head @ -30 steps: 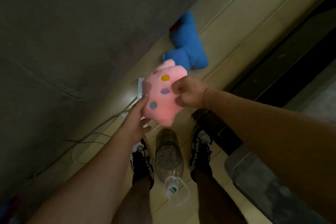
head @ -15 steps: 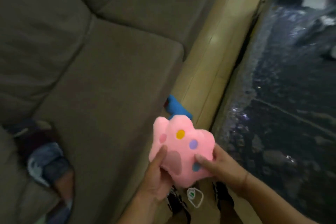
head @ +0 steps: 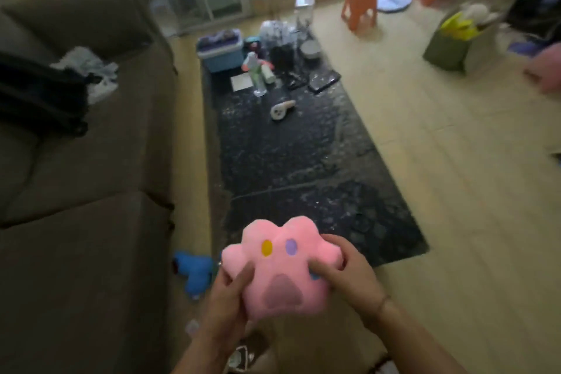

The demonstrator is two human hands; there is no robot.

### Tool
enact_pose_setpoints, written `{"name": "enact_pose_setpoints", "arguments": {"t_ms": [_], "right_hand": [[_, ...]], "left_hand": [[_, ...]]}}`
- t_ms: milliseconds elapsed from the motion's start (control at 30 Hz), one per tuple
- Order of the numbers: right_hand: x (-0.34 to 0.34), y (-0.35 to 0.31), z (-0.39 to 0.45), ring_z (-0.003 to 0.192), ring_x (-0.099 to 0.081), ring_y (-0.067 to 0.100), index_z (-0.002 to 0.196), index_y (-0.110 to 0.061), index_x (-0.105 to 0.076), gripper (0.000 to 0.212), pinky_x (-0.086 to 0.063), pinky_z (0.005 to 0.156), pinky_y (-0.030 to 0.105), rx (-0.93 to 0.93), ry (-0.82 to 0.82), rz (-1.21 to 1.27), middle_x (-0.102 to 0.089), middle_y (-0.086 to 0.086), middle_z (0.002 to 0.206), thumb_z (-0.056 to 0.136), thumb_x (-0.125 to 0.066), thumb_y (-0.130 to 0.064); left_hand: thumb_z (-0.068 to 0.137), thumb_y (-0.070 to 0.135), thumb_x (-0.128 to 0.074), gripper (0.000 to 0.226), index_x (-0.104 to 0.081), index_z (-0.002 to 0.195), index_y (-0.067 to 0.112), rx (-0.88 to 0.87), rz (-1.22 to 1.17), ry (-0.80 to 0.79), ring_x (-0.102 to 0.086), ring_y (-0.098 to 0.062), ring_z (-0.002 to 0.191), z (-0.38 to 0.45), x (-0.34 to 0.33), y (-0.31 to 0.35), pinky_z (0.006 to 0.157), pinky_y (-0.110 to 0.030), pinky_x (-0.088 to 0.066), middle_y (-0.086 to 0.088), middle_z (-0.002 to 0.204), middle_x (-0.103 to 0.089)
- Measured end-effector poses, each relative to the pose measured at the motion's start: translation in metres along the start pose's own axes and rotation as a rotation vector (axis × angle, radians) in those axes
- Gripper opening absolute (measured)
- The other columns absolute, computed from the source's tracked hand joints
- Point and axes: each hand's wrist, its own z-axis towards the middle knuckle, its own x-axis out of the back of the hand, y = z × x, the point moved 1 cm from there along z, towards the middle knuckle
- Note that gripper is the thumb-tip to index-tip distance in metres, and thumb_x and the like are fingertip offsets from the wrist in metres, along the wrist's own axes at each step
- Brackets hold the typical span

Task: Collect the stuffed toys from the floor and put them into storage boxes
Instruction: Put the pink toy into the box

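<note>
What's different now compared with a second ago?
The person has looked up from their feet to the room. The pink paw toy, pinched a second ago by the right hand with the left hand only touching it, is now gripped by both. Unchanged: the toy stays in hand, and the blue toy still lies on the floor beside the sofa.

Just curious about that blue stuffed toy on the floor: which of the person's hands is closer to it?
Left. The left hand sits just right of the blue toy; the right hand is farther, beyond the pink paw plush.
</note>
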Motion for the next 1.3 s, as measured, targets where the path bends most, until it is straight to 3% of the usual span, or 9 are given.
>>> {"name": "enact_pose_setpoints", "arguments": {"t_ms": [167,300,467,567,700,833,1000,1167,1300], "right_hand": [[0.151,0.016,-0.051,0.107,-0.062,0.012,0.126,-0.024,-0.054,0.081,-0.056,0.088,0.035,0.053,0.267,0.155,-0.063,-0.006,0.12,0.054,-0.073,-0.056],[0.259,0.018,-0.095,0.099,-0.067,0.013,0.12,-0.025,-0.055,0.071,-0.059,0.079,0.036,0.078,0.352,0.291,-0.067,-0.001,0.114,0.056,-0.08,-0.042],[0.348,0.016,-0.121,0.097,-0.067,0.013,0.122,-0.029,-0.054,0.046,-0.059,0.08,0.044,0.116,0.537,0.375,-0.065,-0.003,0.112,0.082,-0.074,-0.016],[0.392,0.023,-0.119,0.104,-0.063,0.018,0.123,-0.023,-0.054,0.043,-0.056,0.089,0.045,0.106,0.775,0.441,-0.063,0.0,0.116,0.084,-0.071,-0.016],[0.467,0.031,-0.102,0.095,-0.064,0.017,0.111,-0.024,-0.058,0.031,-0.057,0.079,0.032,0.118,0.92,0.457,-0.066,0.001,0.11,0.084,-0.07,-0.012],[0.556,0.026,-0.066,0.089,-0.064,0.014,0.108,-0.024,-0.059,0.027,-0.053,0.063,0.017,0.107,0.953,0.423,-0.066,-0.002,0.105,0.085,-0.069,-0.012],[0.656,-0.004,-0.021,0.096,-0.067,0.023,0.105,-0.028,-0.062,0.051,-0.06,0.071,0.044,0.012,0.973,0.476,-0.068,0.001,0.106,0.06,-0.083,-0.041],[0.75,-0.029,0.019,0.092,-0.067,0.025,0.107,-0.02,-0.058,0.037,-0.059,0.065,0.044,0.055,1.002,0.517,-0.066,0.007,0.109,0.076,-0.077,-0.01],[0.812,-0.041,0.07,0.098,-0.066,0.025,0.105,-0.027,-0.061,0.037,-0.058,0.078,0.051,0.05,1.099,0.488,-0.066,0.003,0.112,0.075,-0.08,-0.017]], "left_hand": [[0.075,0.03,-0.076,0.039,-0.066,0.108,0.013,-0.021,0.114,-0.217,-0.062,-0.043,0.109,-0.01,-0.165,-0.039,0.089,-0.064,-0.049,-0.026,0.119,-0.064],[0.062,0.037,-0.086,0.051,-0.069,0.101,0.009,0.01,0.179,-0.434,-0.067,-0.041,0.096,-0.031,-0.287,-0.06,0.071,-0.054,-0.057,-0.03,0.111,-0.066],[0.089,0.006,-0.059,0.022,-0.061,0.111,0.002,0.061,0.224,-0.545,-0.071,-0.039,0.082,-0.032,-0.395,-0.086,0.055,-0.042,-0.057,-0.032,0.107,-0.067],[0.091,0.009,-0.059,0.027,-0.057,0.118,0.001,0.082,0.334,-0.56,-0.072,-0.034,0.08,-0.014,-0.449,-0.103,0.053,-0.039,-0.057,-0.027,0.107,-0.069],[0.056,0.039,-0.083,0.074,-0.058,0.12,0.013,0.083,0.53,-0.593,-0.071,-0.033,0.09,0.025,-0.528,-0.126,0.055,-0.035,-0.055,-0.015,0.11,-0.071],[0.065,0.036,-0.079,0.059,-0.059,0.115,0.011,0.088,0.554,-0.645,-0.072,-0.031,0.089,0.067,-0.614,-0.144,0.058,-0.036,-0.056,-0.013,0.104,-0.073],[0.07,0.022,-0.08,0.04,-0.063,0.105,0.009,0.093,0.596,-0.746,-0.073,-0.017,0.072,0.127,-0.734,-0.14,0.049,-0.029,-0.053,-0.006,0.084,-0.076],[0.05,0.046,-0.081,0.068,-0.065,0.104,0.008,-0.007,0.662,-0.807,-0.072,-0.029,0.09,0.189,-0.842,-0.136,0.068,-0.046,-0.06,-0.012,0.095,-0.075],[0.051,0.049,-0.083,0.075,-0.057,0.114,0.016,-0.016,0.688,-0.801,-0.071,-0.026,0.094,0.244,-0.91,-0.135,0.076,-0.054,-0.059,-0.007,0.104,-0.072]]}}
